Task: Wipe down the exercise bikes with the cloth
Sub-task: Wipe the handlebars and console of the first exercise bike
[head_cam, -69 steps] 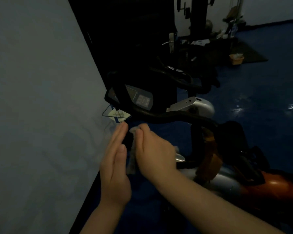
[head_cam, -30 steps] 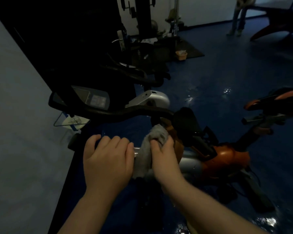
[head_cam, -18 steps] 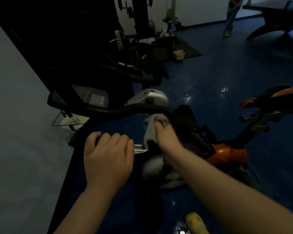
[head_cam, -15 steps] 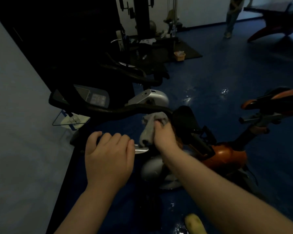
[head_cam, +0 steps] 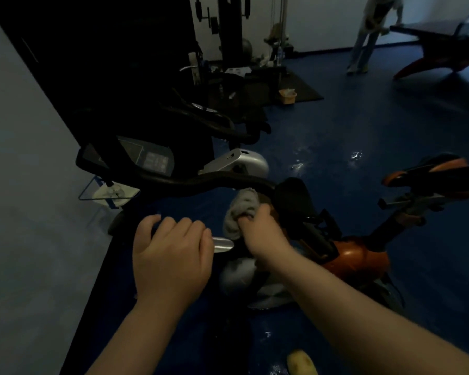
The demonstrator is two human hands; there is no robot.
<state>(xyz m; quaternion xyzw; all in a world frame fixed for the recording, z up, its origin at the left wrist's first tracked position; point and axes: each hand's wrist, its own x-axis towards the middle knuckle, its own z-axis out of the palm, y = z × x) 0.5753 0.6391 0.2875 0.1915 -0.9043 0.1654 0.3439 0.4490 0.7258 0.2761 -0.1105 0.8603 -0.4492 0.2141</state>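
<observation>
An orange and silver exercise bike (head_cam: 358,255) stands in front of me, with a black curved handlebar (head_cam: 201,182) and a console (head_cam: 146,156) at its left end. My right hand (head_cam: 263,231) grips a bunched grey cloth (head_cam: 241,209) and presses it against the bike's stem just under the handlebar. My left hand (head_cam: 171,250) is curled over the near handlebar grip, whose silver end (head_cam: 222,244) sticks out past my fingers. The bike's orange and black saddle (head_cam: 433,171) is at the right.
A pale wall (head_cam: 25,212) runs along the left. A second bike (head_cam: 236,161) stands behind the first, with a weight machine (head_cam: 228,36) beyond it. A person (head_cam: 368,31) stands at the far right by a dark machine. The blue floor (head_cam: 336,131) is wet and shiny.
My right hand has moved the cloth from the lower frame up to the stem under the handlebar and holds it there. My left hand stays on the grip.
</observation>
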